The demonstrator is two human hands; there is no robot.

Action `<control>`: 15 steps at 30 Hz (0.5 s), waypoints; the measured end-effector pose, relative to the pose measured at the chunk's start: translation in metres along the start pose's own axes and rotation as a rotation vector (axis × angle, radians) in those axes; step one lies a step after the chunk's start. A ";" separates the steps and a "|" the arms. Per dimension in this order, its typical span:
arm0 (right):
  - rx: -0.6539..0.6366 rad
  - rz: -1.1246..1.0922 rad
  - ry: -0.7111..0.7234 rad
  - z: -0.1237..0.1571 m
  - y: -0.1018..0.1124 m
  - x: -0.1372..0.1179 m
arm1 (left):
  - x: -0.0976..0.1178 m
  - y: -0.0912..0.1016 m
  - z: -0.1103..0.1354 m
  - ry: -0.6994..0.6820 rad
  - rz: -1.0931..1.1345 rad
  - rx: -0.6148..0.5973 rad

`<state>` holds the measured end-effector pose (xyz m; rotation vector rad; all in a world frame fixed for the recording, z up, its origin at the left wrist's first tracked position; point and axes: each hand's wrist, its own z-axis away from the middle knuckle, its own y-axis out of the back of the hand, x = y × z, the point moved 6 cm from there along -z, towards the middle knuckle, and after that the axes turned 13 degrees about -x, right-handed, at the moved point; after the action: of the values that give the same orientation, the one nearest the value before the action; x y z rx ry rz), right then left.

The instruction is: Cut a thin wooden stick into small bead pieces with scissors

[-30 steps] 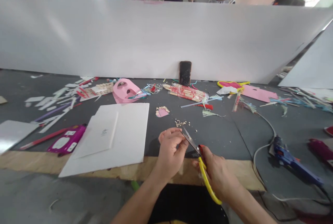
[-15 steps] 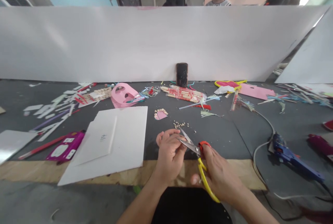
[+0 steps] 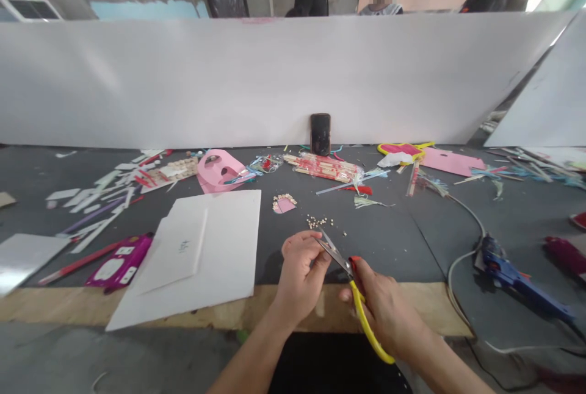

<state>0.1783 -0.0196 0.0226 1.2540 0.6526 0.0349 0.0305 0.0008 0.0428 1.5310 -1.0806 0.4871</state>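
Observation:
My right hand [image 3: 382, 299] is closed around the yellow and red handles of a pair of scissors [image 3: 341, 260]. The blades point up and left and are slightly parted, reaching to the fingertips of my left hand [image 3: 302, 266]. That hand is closed in a pinch; whatever lies between thumb and fingers is too small to make out. Just beyond the blades lies a scatter of small pale bead-like pieces [image 3: 318, 222]. A little farther off is a small pink piece [image 3: 284, 205] with similar pale bits along its curved edge.
White sheets [image 3: 229, 247] lie to the left, beside a purple packet [image 3: 121, 263]. A phone [image 3: 320, 133] leans on the white panel [image 3: 274, 77]. Packaged sticks [image 3: 325, 168] and a pink cutout [image 3: 222, 168] lie farther back. A blue glue gun [image 3: 517, 281] with its cord is at right.
The scissor blades have come closer together and the fingers of my right hand have drawn in on the handles. My left hand keeps its pinch. The view has tilted slightly.

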 end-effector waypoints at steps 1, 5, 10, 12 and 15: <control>-0.014 -0.010 -0.016 -0.001 -0.001 0.001 | 0.000 0.000 0.000 0.003 -0.021 0.016; -0.032 -0.074 -0.048 -0.002 -0.004 0.006 | 0.004 0.002 0.000 -0.021 -0.136 0.071; 0.068 -0.042 0.075 0.000 -0.002 0.005 | 0.007 0.004 0.002 -0.055 -0.211 0.099; 0.074 -0.003 0.096 0.001 -0.001 0.004 | 0.007 0.004 0.002 -0.055 -0.187 0.075; 0.067 0.027 0.085 0.001 0.000 0.002 | 0.005 0.004 0.001 -0.045 -0.130 0.008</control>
<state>0.1805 -0.0192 0.0220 1.3313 0.7146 0.0897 0.0295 -0.0014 0.0487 1.6147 -1.0068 0.3688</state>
